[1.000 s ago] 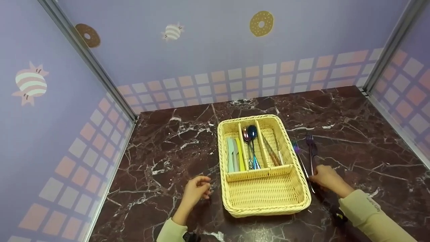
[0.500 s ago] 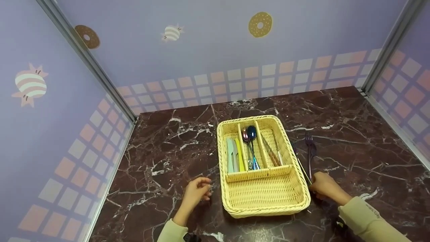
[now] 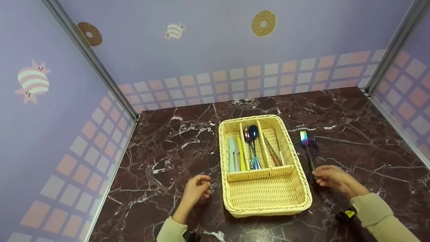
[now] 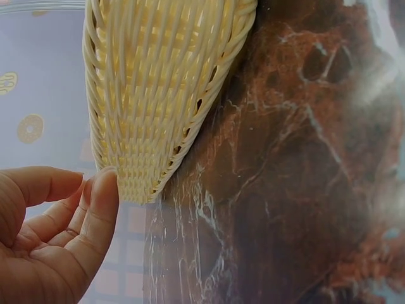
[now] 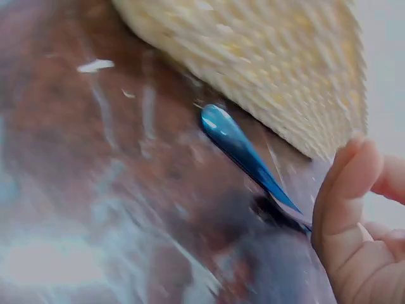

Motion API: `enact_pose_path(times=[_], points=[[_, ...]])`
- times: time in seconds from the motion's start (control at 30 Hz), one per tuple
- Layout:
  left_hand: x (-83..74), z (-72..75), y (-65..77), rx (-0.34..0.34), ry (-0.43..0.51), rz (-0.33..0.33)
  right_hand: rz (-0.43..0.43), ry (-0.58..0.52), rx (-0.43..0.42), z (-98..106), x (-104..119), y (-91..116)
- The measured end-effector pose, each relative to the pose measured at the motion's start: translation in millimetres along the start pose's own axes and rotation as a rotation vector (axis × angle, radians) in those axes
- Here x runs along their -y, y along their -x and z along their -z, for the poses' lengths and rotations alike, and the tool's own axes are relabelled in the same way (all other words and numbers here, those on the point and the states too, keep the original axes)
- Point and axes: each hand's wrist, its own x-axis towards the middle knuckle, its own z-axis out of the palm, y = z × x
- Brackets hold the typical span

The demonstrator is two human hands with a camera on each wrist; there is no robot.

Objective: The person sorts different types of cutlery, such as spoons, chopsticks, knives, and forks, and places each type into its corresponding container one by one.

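My right hand (image 3: 332, 178) pinches a rainbow-sheen fork (image 3: 304, 138) by its handle, just right of the basket, tines pointing away from me. A second, darker purple fork (image 3: 312, 143) lies close beside it, partly overlapped. The right wrist view shows a shiny blue handle end (image 5: 234, 145) passing behind the fingers (image 5: 348, 190). My left hand (image 3: 195, 190) holds nothing. Its fingers curl loosely left of the yellow woven basket (image 3: 265, 211), and its thumb and fingertips overlap the basket's end in the left wrist view.
Divided compartments hold pale green, grey and yellow knives (image 3: 237, 154), two shiny spoons (image 3: 252, 144), and slim utensils with brown and white ends (image 3: 277, 156). The dark marbled tabletop (image 3: 174, 144) meets patterned panels (image 3: 208, 50) at the back and both sides.
The rainbow-sheen fork has moved right, away from the basket's side, and its tines now face up brightly beside the purple fork. My right hand shifted slightly right; the left stayed put.
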Motion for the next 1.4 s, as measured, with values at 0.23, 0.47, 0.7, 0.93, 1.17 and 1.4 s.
enact_pose_path(times=[0.23,0.47,0.7,0.93,1.17,1.4], points=[[-17.8,-2.2,-4.6,0.015,-0.02,-0.02,0.163,-0.049,0.102,-2.6,22.4,6.2],[-55.3,-24.0,-7.9,0.054,-0.064,-0.128,0.223,0.166,0.118,-32.9,50.4,15.3],[-88.9,-65.1,-4.3,0.074,-0.431,-0.581,0.339,0.747,-0.059,-77.6,65.6,23.6],[-109.7,-108.2,-5.3,0.116,-0.983,-1.048,0.601,1.116,-0.141,-117.0,68.9,32.4],[-109.1,-123.8,-11.6,0.159,-1.192,-1.14,0.716,1.258,-0.185,-134.5,71.9,38.7],[-107.8,-132.6,-18.7,0.345,-1.316,-0.977,0.732,1.291,-0.17,-131.5,68.0,32.4]])
